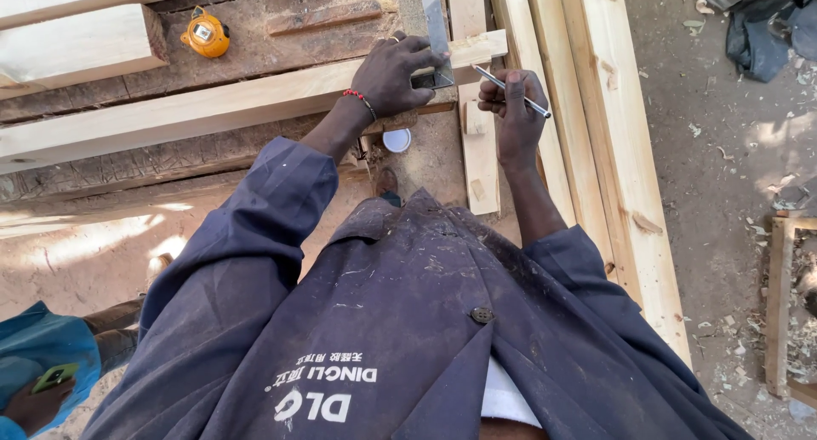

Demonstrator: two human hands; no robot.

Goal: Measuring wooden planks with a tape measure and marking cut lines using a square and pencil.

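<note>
Marking a pale wood strip against a metal square

Pressing down on a metal square point(436, 40), the left hand point(393, 72) lies spread with its fingers flat over the tool and over the long pale wood strip point(213, 108) beneath it; the strip runs across the worn table point(255, 53) from the left edge to just past the square, slightly slanted; the square's blade stands across the strip and points away from the person. A red bead bracelet point(357, 97) circles the left wrist. The right hand point(513, 108) is closed around a slim metal pencil point(511, 91), gripping it between thumb and fingers, its tip resting at the strip's right end just beside the square; whether the tip touches the wood cannot be told.

Just below the hands a small white round lid point(397, 140) lies on the table, and a short pale offcut point(479, 155) lies lengthwise under the right wrist. To the right, several long pale planks point(613, 151) lie side by side, running toward the person, next to sandy ground strewn with shavings. Farther up the table sits a yellow tape measure point(205, 34), with thick pale beams point(77, 44) at the upper left. The person wears a dusty dark blue work coat point(383, 321). At the lower left another person in a light blue garment holds a green phone point(54, 376).
</note>
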